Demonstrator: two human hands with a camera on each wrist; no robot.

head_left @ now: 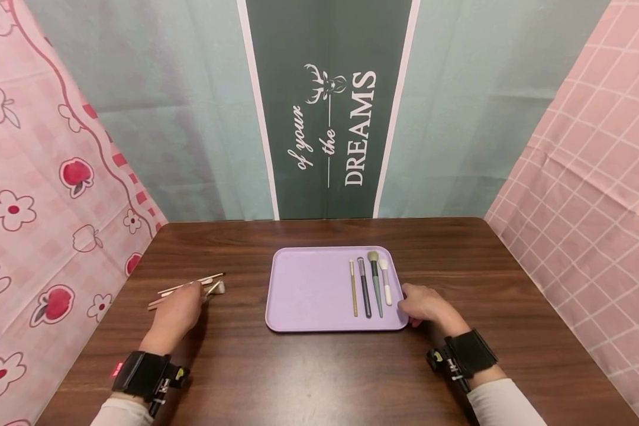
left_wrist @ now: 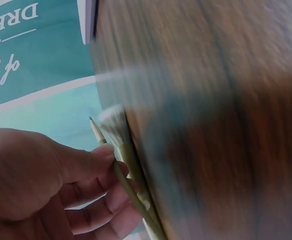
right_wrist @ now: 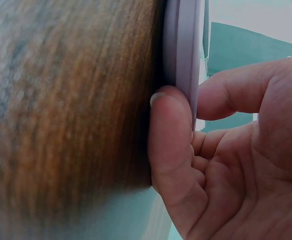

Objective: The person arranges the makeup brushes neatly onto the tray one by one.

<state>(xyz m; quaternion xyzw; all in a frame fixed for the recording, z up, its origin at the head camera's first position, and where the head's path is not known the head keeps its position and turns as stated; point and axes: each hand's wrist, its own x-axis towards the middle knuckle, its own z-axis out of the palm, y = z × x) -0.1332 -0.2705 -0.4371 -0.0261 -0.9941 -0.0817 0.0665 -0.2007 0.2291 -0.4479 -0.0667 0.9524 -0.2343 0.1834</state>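
My left hand [head_left: 178, 307] is low over the left part of the table. In the left wrist view its thumb and fingers pinch a thin makeup brush [left_wrist: 121, 176] with a green handle and a pointed tip. Right behind it lies a makeup brush with fluffy pale bristles [left_wrist: 114, 122]. A few other slim brushes [head_left: 166, 291] show beside the hand, partly hidden by it. My right hand [head_left: 425, 303] grips the lilac tray [head_left: 311, 290] at its near right corner, with thumb and fingers on either side of the rim [right_wrist: 183, 50].
On the tray's right half several brushes lie side by side: a thin gold one [head_left: 354, 290], a dark one [head_left: 364, 290], a green one [head_left: 376, 281] and a white one [head_left: 386, 284]. Curtains [head_left: 191, 118] stand behind the brown wooden table [head_left: 319, 378] and on both sides.
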